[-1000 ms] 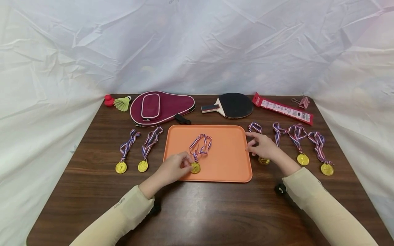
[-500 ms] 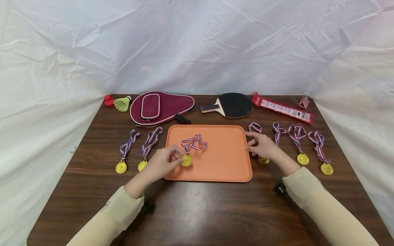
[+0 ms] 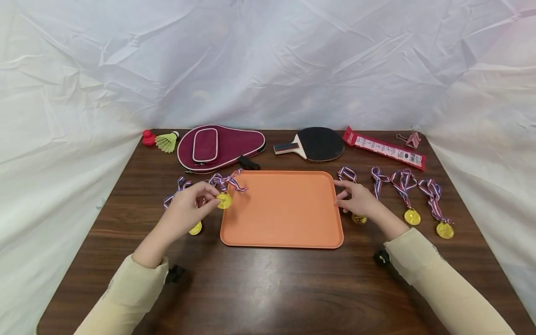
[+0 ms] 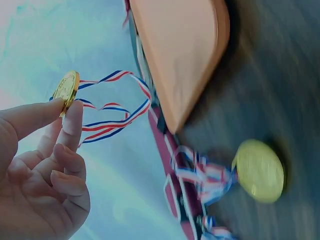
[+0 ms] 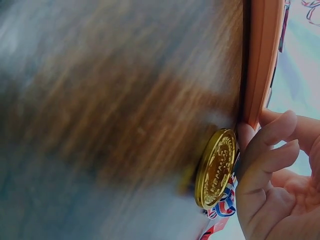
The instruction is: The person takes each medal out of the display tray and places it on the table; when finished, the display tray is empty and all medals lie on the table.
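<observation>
My left hand [image 3: 189, 209] pinches a gold medal [image 3: 224, 201] by its edge between thumb and fingertip, raised over the left rim of the orange tray [image 3: 284, 214]. Its red, white and blue ribbon [image 4: 117, 122] hangs in loops in the left wrist view. Below that hand, another gold medal [image 4: 260, 171] lies on the table, its ribbon partly hidden in the head view. My right hand [image 3: 357, 197] touches the tray's right rim with thumb and fingertip, the other fingers loosely bent. Right beside it lies a gold medal [image 5: 216, 169], partly covered in the head view.
Several medals with ribbons, such as the rightmost medal [image 3: 445, 230], lie right of the tray. Along the back stand a red rubber duck [image 3: 148, 137], shuttlecock [image 3: 167, 142], maroon paddle case [image 3: 234, 143], table tennis paddle [image 3: 321, 144], red packet [image 3: 385, 148] and pink clip [image 3: 413, 139].
My left hand has lifted the medal off the tray and carried it left and away from me, its ribbon trailing over the rim. The right hand has stayed at the tray's edge.
</observation>
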### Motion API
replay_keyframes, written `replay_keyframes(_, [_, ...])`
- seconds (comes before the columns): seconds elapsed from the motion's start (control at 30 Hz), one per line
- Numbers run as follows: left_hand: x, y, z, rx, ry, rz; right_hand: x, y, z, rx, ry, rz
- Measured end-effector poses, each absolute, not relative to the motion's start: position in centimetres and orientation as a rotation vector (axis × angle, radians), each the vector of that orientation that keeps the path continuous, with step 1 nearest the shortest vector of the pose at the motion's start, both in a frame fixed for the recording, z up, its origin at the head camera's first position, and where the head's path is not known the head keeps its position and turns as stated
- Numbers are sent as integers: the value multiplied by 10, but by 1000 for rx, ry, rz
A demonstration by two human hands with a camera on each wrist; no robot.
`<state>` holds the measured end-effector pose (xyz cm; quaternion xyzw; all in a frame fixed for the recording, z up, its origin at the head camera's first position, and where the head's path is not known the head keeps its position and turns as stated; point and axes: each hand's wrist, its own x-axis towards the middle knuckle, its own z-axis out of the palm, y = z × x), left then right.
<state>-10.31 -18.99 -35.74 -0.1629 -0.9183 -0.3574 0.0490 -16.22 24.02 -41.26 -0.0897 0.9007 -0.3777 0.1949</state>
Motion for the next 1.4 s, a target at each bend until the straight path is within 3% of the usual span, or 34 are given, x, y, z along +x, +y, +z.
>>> replay_keyframes(0.5, [-121, -268, -345, -211, -2808, -893, -162, 242, -415, -267, 2540, -1046])
replay_keyframes(1.4, [-130, -363, -376, -147, -2883, -910, -163, 240, -415, -260, 2529, -1048])
